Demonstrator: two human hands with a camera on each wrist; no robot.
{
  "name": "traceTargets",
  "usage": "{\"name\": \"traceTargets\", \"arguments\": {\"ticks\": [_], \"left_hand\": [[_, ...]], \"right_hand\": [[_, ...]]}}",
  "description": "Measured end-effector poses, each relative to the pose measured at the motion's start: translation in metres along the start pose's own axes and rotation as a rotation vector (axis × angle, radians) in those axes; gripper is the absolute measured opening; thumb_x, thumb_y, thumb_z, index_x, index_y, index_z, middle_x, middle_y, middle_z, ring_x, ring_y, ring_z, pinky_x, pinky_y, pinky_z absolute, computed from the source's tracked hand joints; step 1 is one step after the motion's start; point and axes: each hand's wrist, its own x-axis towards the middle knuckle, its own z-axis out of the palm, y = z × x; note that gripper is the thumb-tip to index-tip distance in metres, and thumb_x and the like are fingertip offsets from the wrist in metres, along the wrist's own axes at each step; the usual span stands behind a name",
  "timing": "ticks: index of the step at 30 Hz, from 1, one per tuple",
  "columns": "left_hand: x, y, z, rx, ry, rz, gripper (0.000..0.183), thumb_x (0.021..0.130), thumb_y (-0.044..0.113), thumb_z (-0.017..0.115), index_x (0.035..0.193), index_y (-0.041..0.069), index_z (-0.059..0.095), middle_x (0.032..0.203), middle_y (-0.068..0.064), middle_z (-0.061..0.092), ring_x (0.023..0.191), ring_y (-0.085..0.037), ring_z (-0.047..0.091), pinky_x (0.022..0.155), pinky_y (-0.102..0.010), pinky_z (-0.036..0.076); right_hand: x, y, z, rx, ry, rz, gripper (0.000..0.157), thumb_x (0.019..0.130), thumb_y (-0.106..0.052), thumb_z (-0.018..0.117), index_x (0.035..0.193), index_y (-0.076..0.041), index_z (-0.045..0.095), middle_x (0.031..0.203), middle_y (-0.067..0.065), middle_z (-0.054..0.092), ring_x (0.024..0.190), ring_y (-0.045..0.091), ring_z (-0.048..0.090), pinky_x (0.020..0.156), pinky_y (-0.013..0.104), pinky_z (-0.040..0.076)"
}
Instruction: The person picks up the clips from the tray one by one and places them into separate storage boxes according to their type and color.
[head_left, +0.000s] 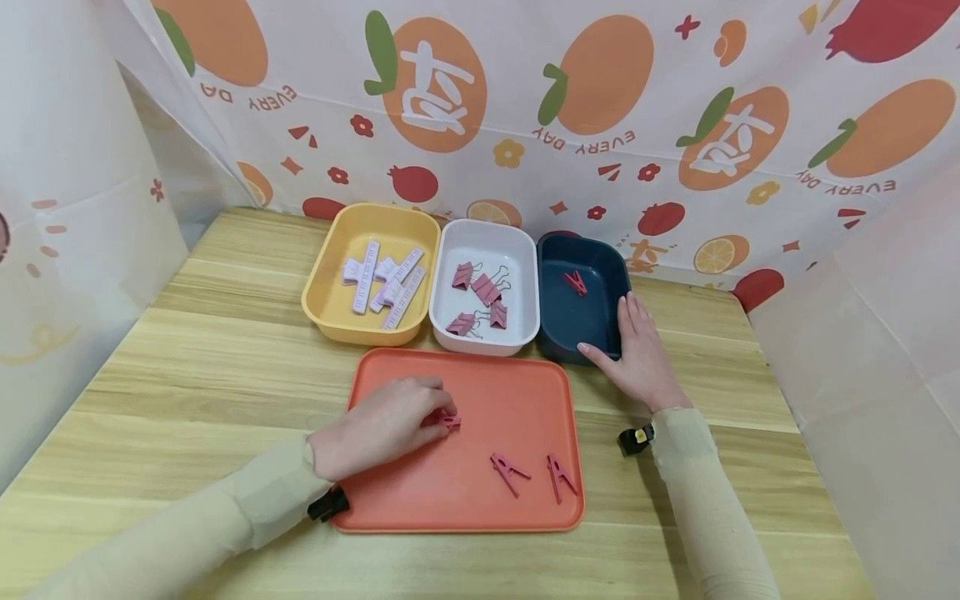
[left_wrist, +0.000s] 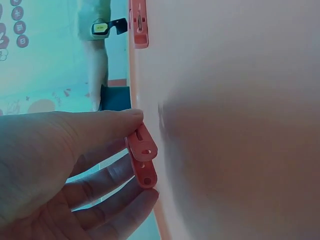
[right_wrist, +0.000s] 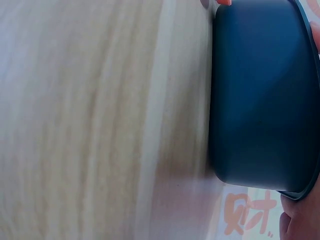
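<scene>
Over the left half of the orange tray (head_left: 480,518), my left hand (head_left: 386,421) pinches a red clothespin (head_left: 452,422) between thumb and fingers. The left wrist view shows that clothespin (left_wrist: 146,150) close to the tray surface; whether it touches cannot be seen. Two more clothespins, a middle one (head_left: 508,473) and a right one (head_left: 558,477), lie on the tray. My right hand (head_left: 641,358) rests on the rim of the dark blue bin (head_left: 581,321), fingers along its right side and thumb at its near edge. One red clothespin (head_left: 575,282) lies inside that bin.
Left of the blue bin stands a white bin (head_left: 487,233) with several pink binder clips (head_left: 487,289). Beside it, a yellow bin (head_left: 318,304) holds several lilac clips (head_left: 365,277) with long bars. A fruit-print curtain (head_left: 517,92) hangs behind the wooden table (head_left: 180,400).
</scene>
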Motion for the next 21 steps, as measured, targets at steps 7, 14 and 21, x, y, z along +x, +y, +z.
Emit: {"name": "traceTargets", "arguments": {"ticks": [7,14,21], "left_hand": [[0.004,-0.002,-0.002,-0.002,0.029,0.007,0.011,0.087,0.016,0.083,0.096,0.015,0.078,0.09,0.005,0.065,0.083,-0.011,0.064,0.075,-0.03,0.055],[0.011,-0.003,-0.006,-0.011,0.063,0.029,0.01,0.087,0.018,0.083,0.096,0.017,0.078,0.09,0.007,0.066,0.083,-0.01,0.064,0.076,-0.03,0.055],[0.017,-0.002,-0.01,-0.017,0.054,0.029,0.009,0.089,0.018,0.082,0.098,0.017,0.079,0.09,0.008,0.066,0.083,-0.012,0.063,0.074,-0.028,0.053]], "right_hand": [[0.0,-0.001,-0.001,-0.002,-0.007,0.003,0.114,0.09,-0.076,0.052,0.162,0.0,0.005,0.169,0.013,-0.003,0.154,0.027,-0.007,0.121,0.051,0.005],[0.0,-0.001,-0.001,-0.001,-0.006,-0.001,0.114,0.09,-0.075,0.052,0.162,0.0,0.005,0.169,0.014,-0.002,0.154,0.027,-0.006,0.122,0.05,0.004],[0.0,-0.001,0.0,-0.003,0.001,-0.004,0.114,0.09,-0.075,0.052,0.161,0.001,0.006,0.169,0.014,-0.002,0.154,0.026,-0.007,0.122,0.049,0.004]]}}
